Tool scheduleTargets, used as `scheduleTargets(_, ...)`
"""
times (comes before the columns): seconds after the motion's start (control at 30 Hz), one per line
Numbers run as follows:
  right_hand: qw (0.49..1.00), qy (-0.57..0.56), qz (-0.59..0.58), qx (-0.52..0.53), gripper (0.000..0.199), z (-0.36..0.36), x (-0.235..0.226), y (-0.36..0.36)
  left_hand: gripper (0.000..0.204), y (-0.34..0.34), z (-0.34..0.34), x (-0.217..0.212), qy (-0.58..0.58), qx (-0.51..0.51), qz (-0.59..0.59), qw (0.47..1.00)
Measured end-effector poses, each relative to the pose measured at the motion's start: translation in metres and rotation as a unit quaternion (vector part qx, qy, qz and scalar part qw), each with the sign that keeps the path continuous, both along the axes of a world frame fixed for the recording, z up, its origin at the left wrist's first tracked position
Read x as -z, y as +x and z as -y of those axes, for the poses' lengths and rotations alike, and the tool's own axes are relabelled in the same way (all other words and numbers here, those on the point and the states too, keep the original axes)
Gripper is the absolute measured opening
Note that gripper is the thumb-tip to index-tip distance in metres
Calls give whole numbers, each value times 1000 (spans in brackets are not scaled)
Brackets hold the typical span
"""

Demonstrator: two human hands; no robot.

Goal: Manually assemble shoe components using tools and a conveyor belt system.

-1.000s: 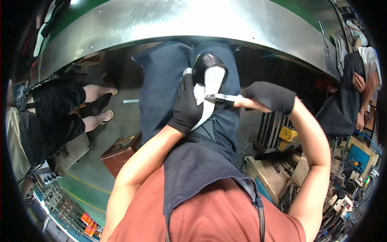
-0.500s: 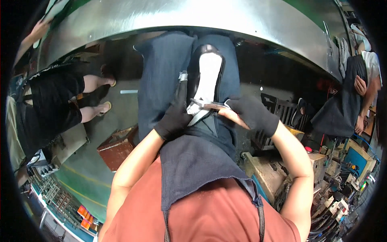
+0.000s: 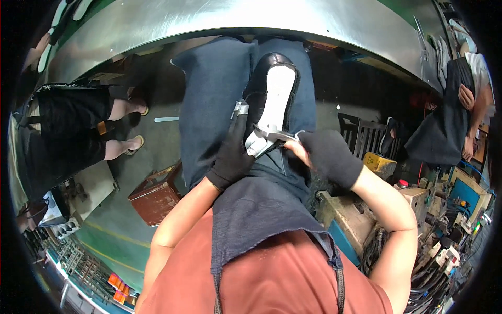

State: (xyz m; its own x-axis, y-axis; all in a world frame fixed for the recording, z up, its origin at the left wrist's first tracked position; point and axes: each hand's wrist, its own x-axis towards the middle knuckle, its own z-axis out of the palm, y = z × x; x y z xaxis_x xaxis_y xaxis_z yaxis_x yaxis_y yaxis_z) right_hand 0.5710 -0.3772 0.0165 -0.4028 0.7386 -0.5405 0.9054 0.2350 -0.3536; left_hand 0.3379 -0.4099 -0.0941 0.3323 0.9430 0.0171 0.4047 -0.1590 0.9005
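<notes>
So, the far side is spanned by a metal table (image 3: 230,18), its edge bowed by the lens. The wearer's lap and lower chest are covered by a dark blue apron (image 3: 256,212), worn over a brick-red shirt (image 3: 293,269). Lower right is packed with machinery (image 3: 439,251), cables bunched at its near side.

The left side is taken by a co-worker (image 3: 70,125) in dark clothes, sandals seen on the floor. Another co-worker (image 3: 442,120) is seen far right, also dark-aproned. A red-brown box (image 3: 154,196) is set on the floor left of the lap; a yellow box (image 3: 379,163) is placed to the right, near the machinery.

The shoe (image 3: 281,94) is rested on the lap, black toe pointed at the table, white underside turned up. Its near end is met by both hands. The right hand (image 3: 330,154), in a black fingerless glove, is curled around a metal hand tool (image 3: 280,136); the tool's tip is laid across the white part near the heel. The left hand (image 3: 231,157), gloved alike, is held along the shoe's left side near the heel; whether anything is pinched by it cannot be told. One of its fingertips is wrapped in pale tape (image 3: 241,108). A pale strip (image 3: 166,119) is seen on the floor, well apart.
</notes>
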Motion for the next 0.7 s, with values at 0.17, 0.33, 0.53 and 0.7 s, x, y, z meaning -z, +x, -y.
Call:
scheduleTargets(0.17, 974, 141, -163, -65, 35, -9, 76, 38, 82, -1, -16, -10, 17, 15, -73, 997)
scheduleTargets(0.33, 947, -243, -194, 83, 39, -28, 50, 34, 75, 3, -37, -2, -38, -60, 0, 997)
scheduleTargets(0.53, 979, -91, -117, -137, 45, -74, -5, 49, 70, 33, -38, -3, 14, -113, -95, 989)
scheduleTargets(0.7, 984, 13, 24, -174, 35, -77, -71, 7, 67, 0, -49, 15, 104, 18, -130, 986)
